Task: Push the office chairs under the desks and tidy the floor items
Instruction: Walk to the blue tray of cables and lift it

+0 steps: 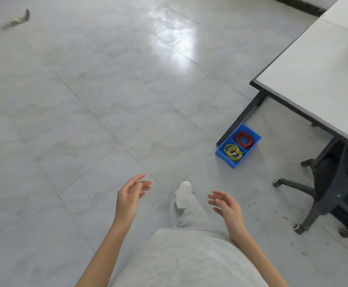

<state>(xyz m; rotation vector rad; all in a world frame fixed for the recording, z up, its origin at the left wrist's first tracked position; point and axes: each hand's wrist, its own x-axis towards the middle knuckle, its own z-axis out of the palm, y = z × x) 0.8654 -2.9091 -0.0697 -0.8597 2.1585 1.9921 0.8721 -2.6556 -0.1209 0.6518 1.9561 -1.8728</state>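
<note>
Grey floor tiles (111, 125) fill most of what I see. Both hands hang in front of me with nothing in them: my left hand (130, 196) has its fingers (142, 183) loosely spread, and my right hand (226, 206) is just as relaxed, palm turned inward. A blue bin (251, 147) sits on the floor beside the desk leg (243, 119), with a red coil (244, 139) in its far compartment and a yellow coil (233, 152) in the near one. The white desk (322, 75) stands to my right, and a black office chair (332, 191) is partly under it, its wheeled base sticking out. A dark scrap (20, 17) lies far off to the left.
</note>
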